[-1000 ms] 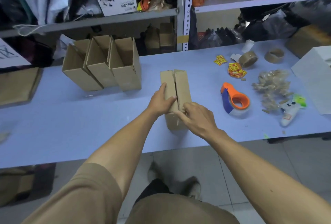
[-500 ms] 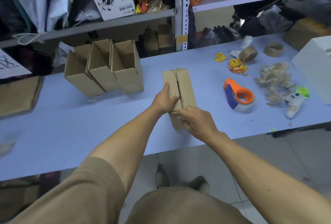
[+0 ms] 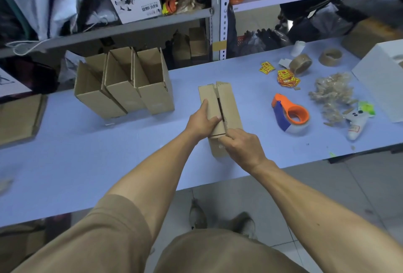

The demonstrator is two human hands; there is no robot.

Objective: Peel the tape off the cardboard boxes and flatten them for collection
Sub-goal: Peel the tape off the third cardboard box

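Blue covers the tabletop, which runs below crowded metal shelves, and the box being worked on stands near the middle of its front edge. The left hand grips the box's left top flap, thumb along the side and fingers curled over the inner edge. The right hand is curled at the near end of the box, seemingly pinching something at the seam; whether that is a tape end cannot be made out.

Compared with a second ago, the two top flaps have parted: a dark slit now shows down the middle where they met closely before. The box has also shifted slightly toward the back. Judging by this, the top seam is no longer sealed, so opening the flaps and collapsing the box looks like the step in hand.

Toward the back left corner, three open boxes lean together, not yet flattened. Right of the worked box lie an orange tape dispenser, a crumpled wad of used tape, red and yellow stickers and two tape rolls, all well apart from the hands.
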